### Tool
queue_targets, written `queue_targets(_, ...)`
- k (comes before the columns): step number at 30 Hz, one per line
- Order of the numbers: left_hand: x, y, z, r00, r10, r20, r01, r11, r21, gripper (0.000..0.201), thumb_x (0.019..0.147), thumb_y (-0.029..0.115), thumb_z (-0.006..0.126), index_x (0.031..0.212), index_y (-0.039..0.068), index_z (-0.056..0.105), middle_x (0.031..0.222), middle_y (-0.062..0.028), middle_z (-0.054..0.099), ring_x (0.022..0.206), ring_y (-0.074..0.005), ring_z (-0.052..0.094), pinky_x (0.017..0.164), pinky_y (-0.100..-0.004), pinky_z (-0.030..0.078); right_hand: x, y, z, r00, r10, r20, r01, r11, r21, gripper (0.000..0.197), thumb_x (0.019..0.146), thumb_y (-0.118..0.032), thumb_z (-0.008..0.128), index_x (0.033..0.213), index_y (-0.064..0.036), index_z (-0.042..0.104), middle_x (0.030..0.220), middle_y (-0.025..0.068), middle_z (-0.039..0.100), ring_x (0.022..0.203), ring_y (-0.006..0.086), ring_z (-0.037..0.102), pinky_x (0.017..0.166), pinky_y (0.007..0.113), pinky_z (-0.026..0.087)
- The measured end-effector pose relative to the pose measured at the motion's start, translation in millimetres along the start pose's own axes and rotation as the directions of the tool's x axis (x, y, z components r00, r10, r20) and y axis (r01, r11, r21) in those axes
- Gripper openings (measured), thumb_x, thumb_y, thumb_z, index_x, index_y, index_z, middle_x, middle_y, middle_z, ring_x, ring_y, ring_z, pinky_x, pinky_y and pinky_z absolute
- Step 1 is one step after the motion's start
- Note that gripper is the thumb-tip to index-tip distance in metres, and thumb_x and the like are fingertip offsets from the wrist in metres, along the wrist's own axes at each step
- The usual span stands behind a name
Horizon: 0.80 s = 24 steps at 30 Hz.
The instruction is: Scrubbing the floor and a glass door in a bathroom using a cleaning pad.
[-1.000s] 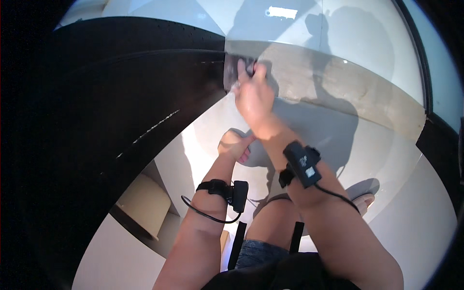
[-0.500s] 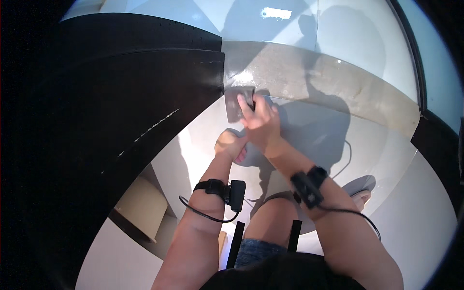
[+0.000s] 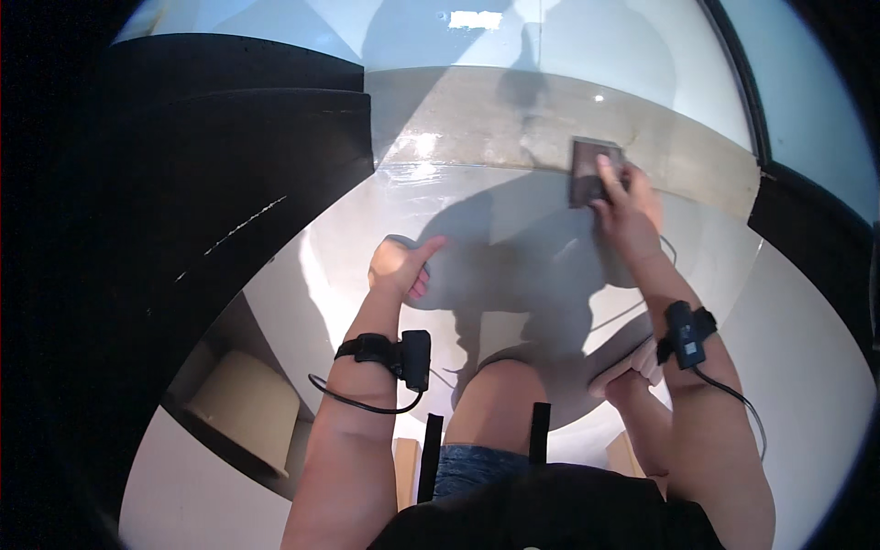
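My right hand [image 3: 632,206] grips a flat, dark rectangular plate-like tool [image 3: 589,172], with a finger stretched over its face. Its exact kind is unclear. The tool lies over the near edge of a beige-grey strip [image 3: 495,115], right of the middle. That strip has shiny, wet-looking patches toward its left end. My left hand [image 3: 396,266] rests low over the pale surface [image 3: 449,192], its fingers curled and its thumb pointing right. Nothing shows in it. The left palm side is hidden.
A large black panel [image 3: 229,165] with a scratched line stands on the left. Beyond the strip rises a pale glossy panel [image 3: 623,55]. Black edging [image 3: 797,202] bounds the right. A tan board [image 3: 243,403] sits in a recess at lower left. Cabled black devices [image 3: 683,335] are strapped to my forearms.
My right hand has carried the plate-like tool rightward along the strip, away from the black panel's corner. My left hand stays curled near the same spot. The view has shifted slightly.
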<state>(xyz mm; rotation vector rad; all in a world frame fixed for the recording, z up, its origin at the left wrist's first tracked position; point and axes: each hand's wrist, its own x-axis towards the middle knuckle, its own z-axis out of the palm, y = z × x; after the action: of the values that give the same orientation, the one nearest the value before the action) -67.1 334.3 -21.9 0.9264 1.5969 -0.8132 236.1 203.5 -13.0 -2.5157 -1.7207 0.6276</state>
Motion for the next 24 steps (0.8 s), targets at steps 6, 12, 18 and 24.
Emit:
queue_targets(6,1.7,-2.9,-2.0,0.999,0.033,-0.042,-0.033,0.999,0.008,0.061,0.067,0.058,0.067,0.053,0.0,0.057,0.049,-0.0088,0.056,0.041,-0.0183,0.057,0.045,-0.0283,0.049,-4.7,10.9,-22.3,0.975,0.22,0.032,-0.209,0.956,-0.205,0.061,0.067,-0.026,0.074,0.124,-0.0184,0.053,0.13,0.0196,0.04,0.116,0.0318,0.041,0.097,0.04,0.032)
queue_targets(12,-6.2,11.2,-3.4,0.999,-0.008,-0.05,0.008,1.0,-0.015,0.061,0.068,0.057,0.067,0.053,-0.002,0.057,0.048,-0.0101,0.055,0.04,-0.0188,0.056,0.043,-0.0291,0.049,-3.3,-1.4,19.4,0.82,0.46,-0.34,-0.424,0.888,0.179,0.046,0.072,-0.013,0.067,0.117,-0.0169,0.058,0.129,0.0206,0.04,0.115,0.0371,0.041,0.098,0.042,0.033)
queue_targets(18,-2.5,3.5,0.3,0.999,-0.004,-0.038,0.001,0.996,-0.091,0.057,0.07,0.051,0.07,0.049,0.0,0.054,0.047,-0.0102,0.054,0.037,-0.019,0.054,0.04,-0.0297,0.047,6.1,11.6,18.3,0.916,-0.125,-0.38,0.145,0.989,0.023,0.045,0.068,0.002,0.058,0.108,-0.0168,0.063,0.116,0.0153,0.048,0.107,0.0327,0.047,0.092,0.051,0.034)
queue_targets(24,-8.5,4.5,-2.0,0.998,-0.027,-0.063,0.022,0.997,-0.077,0.058,0.071,0.049,0.07,0.05,-0.003,0.055,0.049,-0.0121,0.056,0.038,-0.0194,0.055,0.04,-0.0296,0.049,50.2,-70.3,34.6,0.903,-0.364,-0.228,0.393,0.914,0.096,0.034,0.074,-0.013,0.052,0.107,-0.0159,0.059,0.112,0.0117,0.049,0.106,0.0293,0.047,0.087,0.046,0.035)
